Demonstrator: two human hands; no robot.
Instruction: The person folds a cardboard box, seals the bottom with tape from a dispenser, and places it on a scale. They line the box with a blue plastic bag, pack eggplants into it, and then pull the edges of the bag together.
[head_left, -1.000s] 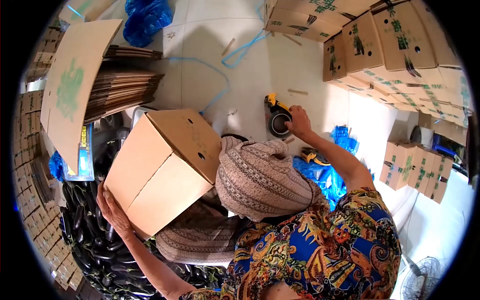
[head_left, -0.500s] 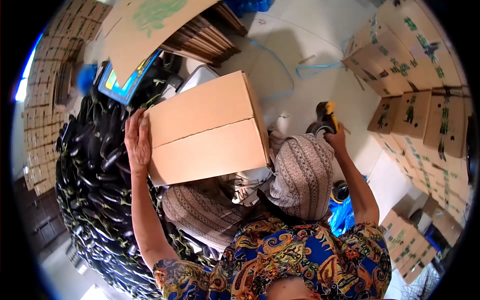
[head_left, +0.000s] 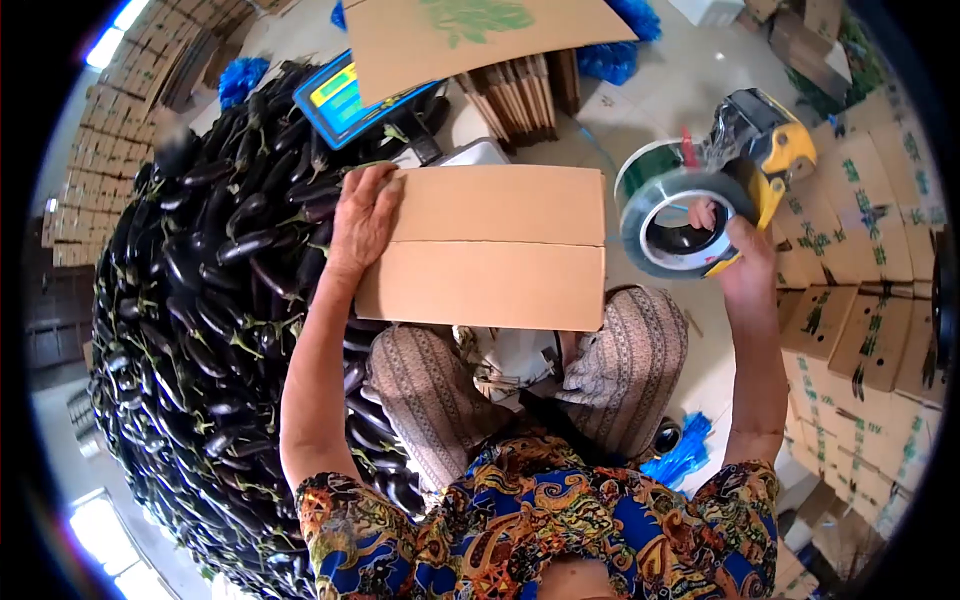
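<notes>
A plain closed cardboard box [head_left: 480, 285] lies across in front of my knees, its flaps meeting in a seam along the middle. At its upper left corner, my left hand [head_left: 365, 220] grips the edge, fingers together and the thumb side against the cardboard. Off to the right and raised close to the camera, my right hand [head_left: 745, 250] is closed around a tape gun [head_left: 785, 155] with a yellow frame. A large roll of clear packing tape [head_left: 640, 235] sits on the gun; part of the fingers shows through its core.
A big heap of eggplants [head_left: 230, 330] fills the left side. Behind the box stand a blue-framed scale display [head_left: 345, 105] and folded cartons [head_left: 510, 95] under a loose cardboard sheet [head_left: 480, 45]. Stacked boxes [head_left: 850, 340] line the right; blue plastic [head_left: 680, 455] lies by my right knee.
My right hand has lifted the tape gun up from low beside my knee. The box sits straighter, and my left hand has shifted to its upper left corner.
</notes>
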